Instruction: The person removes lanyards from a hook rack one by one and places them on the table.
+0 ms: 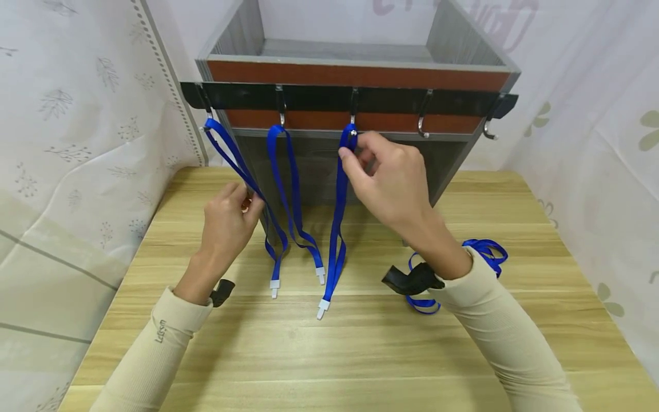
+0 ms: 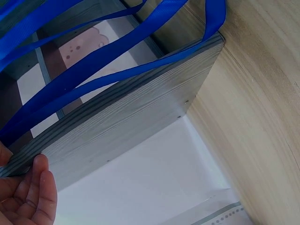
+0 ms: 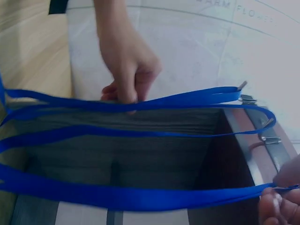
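Three blue lanyards with pale plastic clips hang from the hooks of a dark rail. My right hand (image 1: 395,178) pinches the third lanyard (image 1: 340,194) near its top, close below the middle hook (image 1: 353,117). In the right wrist view, those fingertips (image 3: 272,206) sit at the loop's end. Lower on the left, my left hand (image 1: 226,220) pinches the strap of the leftmost lanyard (image 1: 231,151) between thumb and finger. Between the two hands, the second lanyard (image 1: 294,177) hangs from its own hook, untouched. Both straps of the leftmost lanyard run down to one clip (image 1: 275,286).
The hook rail (image 1: 319,98) spans the front of a grey wooden box (image 1: 463,34) with a reddish-brown panel. Two hooks at its right (image 1: 422,126) are bare. More blue lanyards (image 1: 486,252) lie on the wooden table (image 1: 288,360), partly behind my right wrist. Patterned cloth hangs around.
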Tool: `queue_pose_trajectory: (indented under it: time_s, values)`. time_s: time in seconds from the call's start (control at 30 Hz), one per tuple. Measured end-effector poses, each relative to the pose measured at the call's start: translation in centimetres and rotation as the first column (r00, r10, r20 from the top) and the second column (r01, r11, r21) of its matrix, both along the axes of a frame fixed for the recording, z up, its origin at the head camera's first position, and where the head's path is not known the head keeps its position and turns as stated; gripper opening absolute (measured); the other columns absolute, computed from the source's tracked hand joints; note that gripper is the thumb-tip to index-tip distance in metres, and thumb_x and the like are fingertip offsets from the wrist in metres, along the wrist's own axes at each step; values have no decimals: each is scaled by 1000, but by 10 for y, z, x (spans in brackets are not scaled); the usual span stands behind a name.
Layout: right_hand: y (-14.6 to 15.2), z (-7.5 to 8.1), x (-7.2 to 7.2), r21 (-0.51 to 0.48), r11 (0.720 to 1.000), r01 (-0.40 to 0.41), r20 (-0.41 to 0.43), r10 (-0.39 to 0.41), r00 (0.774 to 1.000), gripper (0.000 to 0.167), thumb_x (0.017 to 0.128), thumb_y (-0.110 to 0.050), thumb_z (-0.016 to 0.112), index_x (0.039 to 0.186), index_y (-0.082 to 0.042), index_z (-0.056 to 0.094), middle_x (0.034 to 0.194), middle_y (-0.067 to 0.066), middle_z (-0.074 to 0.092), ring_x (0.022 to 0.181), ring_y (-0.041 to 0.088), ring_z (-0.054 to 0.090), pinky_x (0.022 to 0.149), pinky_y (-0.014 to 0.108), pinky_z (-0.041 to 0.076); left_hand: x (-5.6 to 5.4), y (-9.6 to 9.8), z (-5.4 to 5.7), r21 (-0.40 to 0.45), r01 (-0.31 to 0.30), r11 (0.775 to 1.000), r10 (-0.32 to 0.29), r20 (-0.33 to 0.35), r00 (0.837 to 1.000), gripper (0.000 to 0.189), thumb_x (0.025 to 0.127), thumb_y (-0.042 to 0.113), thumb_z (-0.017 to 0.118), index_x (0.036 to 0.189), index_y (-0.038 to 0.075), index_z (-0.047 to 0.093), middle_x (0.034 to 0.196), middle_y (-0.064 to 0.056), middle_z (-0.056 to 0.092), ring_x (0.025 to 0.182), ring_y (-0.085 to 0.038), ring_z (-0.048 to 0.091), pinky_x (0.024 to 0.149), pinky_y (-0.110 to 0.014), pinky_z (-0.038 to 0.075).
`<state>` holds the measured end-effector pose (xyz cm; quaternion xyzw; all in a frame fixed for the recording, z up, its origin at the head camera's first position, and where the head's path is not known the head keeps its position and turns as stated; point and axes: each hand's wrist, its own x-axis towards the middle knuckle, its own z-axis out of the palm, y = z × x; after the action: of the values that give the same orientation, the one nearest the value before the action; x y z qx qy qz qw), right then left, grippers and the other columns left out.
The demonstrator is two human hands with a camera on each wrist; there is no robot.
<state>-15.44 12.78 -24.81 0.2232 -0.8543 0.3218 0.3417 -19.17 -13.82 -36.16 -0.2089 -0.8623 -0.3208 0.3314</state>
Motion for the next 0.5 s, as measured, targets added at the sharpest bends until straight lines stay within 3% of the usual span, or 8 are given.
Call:
queue_pose_trajectory:
  time_s: [0.23,0.4,0.5]
  values:
    - [0,8,2,-163,978,-127,2,129,992,10,92,-3,63,88,3,69,62,5,63,44,7,47,42,19,33,1,0,-1,3,-8,1000,8,-1,1000,24,92,7,63,70,-3,62,70,-17,59,65,-30,64,56,-37,54]
    - [8,19,11,-335,915,-225,62,260,964,10,93,1,60,87,7,65,63,9,62,42,11,53,41,22,44,0,0,-1,1,-2,1000,2,-1,1000,23,92,6,62,71,-3,62,71,-18,60,65,-30,64,56,-37,54]
    - [16,29,16,-405,886,-227,55,272,961,13,94,0,59,86,9,64,62,8,61,44,15,56,40,24,45,0,0,-1,0,-3,1000,3,-6,1000,23,92,6,63,71,-3,63,72,-18,61,65,-31,65,56,-38,55]
